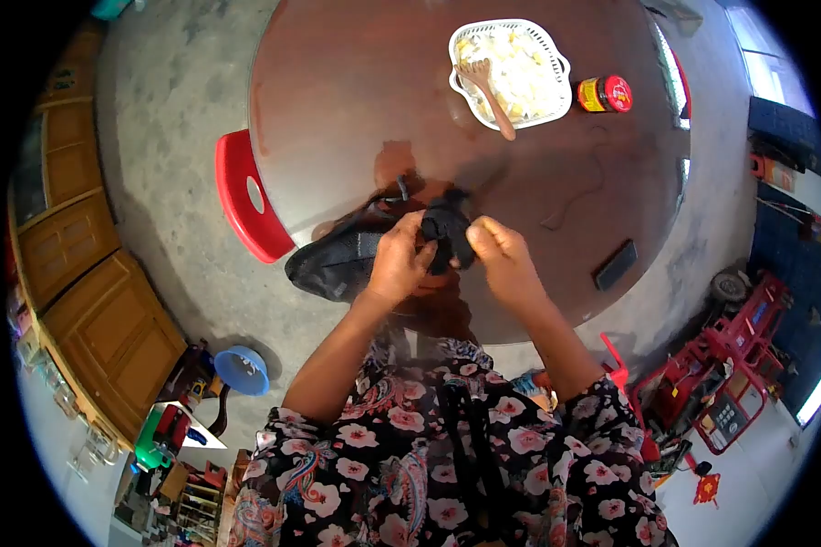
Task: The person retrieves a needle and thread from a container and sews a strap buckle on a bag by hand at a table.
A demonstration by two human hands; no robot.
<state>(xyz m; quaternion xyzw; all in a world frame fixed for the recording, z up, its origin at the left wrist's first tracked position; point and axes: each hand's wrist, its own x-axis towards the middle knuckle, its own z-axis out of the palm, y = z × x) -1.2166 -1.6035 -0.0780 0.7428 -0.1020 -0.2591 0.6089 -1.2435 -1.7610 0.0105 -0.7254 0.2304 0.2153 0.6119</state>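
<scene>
Table (356,100): basket (540,119), jar (605,94) beyond black fabric (442,226)

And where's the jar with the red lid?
In the head view, the red-lidded jar is on the table, toward the upper right, just right of the white basket.

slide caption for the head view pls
Left hand and right hand hold black fabric at a table bearing a basket.
</scene>
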